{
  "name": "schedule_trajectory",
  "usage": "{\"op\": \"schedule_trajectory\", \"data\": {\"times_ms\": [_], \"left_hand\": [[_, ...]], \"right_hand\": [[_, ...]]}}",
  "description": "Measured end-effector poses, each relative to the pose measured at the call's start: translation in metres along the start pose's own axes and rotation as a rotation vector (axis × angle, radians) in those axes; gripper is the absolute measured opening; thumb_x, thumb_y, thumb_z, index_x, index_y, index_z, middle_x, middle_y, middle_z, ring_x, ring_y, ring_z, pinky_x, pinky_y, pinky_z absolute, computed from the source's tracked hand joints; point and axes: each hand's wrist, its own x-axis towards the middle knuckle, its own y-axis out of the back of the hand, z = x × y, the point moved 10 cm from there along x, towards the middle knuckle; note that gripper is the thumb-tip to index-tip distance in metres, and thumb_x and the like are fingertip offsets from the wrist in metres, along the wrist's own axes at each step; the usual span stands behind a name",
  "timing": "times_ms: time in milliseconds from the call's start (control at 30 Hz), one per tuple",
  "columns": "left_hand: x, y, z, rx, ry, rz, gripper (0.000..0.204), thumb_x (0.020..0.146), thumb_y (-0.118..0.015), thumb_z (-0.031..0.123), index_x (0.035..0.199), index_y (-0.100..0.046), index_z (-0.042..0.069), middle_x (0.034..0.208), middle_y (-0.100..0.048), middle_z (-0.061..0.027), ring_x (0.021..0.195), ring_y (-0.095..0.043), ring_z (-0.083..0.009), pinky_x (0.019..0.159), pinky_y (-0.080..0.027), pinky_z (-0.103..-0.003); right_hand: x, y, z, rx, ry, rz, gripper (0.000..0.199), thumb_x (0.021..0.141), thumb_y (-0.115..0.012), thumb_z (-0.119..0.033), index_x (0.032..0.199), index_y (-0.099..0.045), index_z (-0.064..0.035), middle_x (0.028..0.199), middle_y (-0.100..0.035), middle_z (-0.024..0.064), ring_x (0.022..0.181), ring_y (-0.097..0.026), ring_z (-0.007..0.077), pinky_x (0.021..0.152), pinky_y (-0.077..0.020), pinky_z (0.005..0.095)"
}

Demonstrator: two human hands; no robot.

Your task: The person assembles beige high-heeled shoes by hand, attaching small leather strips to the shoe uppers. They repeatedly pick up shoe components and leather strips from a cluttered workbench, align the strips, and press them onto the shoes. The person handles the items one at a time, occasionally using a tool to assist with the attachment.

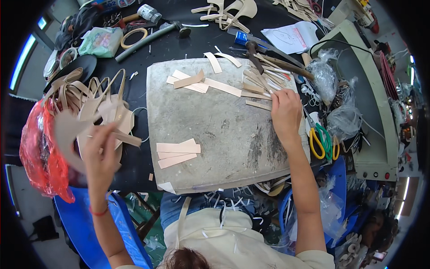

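At the left, blurred by motion, my left hand (101,145) is closed on a curved beige shoe-upper piece (67,134), beside a pile of similar strappy pieces (118,112). My right hand (286,107) rests at the far right of the pale work board (215,121), its fingertips pinched on a beige strip in the strip pile (253,83). Across the board's far left lie several more strips (224,87). Several pinkish strips (177,158) overlap near its front left.
A hammer (179,31) lies beyond the board, and another dark hammer head (254,58) rests by the strips. Yellow-handled scissors (316,145) and green-handled scissors (326,141) are right of the board. A red plastic bag (38,152) bulges at the left edge.
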Motion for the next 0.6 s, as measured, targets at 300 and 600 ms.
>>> {"op": "schedule_trajectory", "data": {"times_ms": [300,600], "left_hand": [[-0.028,-0.012,0.051,0.0,-0.111,0.253,0.028,0.081,-0.062,-0.003,0.109,-0.063,0.003,0.096,-0.062,-0.0136,0.089,-0.06,-0.0295,0.079,-0.048,-0.035],[-0.076,-0.106,0.098,-0.674,0.052,-0.143,0.019,0.085,-0.061,-0.001,0.104,-0.062,-0.002,0.098,-0.063,-0.0122,0.086,-0.064,-0.0181,0.075,-0.051,-0.027]], "right_hand": [[-0.002,0.001,-0.005,-0.204,0.01,-0.063,0.013,0.086,-0.056,-0.013,0.096,-0.061,-0.0059,0.09,-0.057,0.01,0.09,-0.053,0.0285,0.079,-0.04,0.0396],[-0.051,0.069,-0.123,0.662,0.192,-0.197,0.019,0.082,-0.061,0.002,0.099,-0.064,-0.0061,0.087,-0.059,0.0108,0.077,-0.059,0.0257,0.066,-0.0473,0.0335]]}}
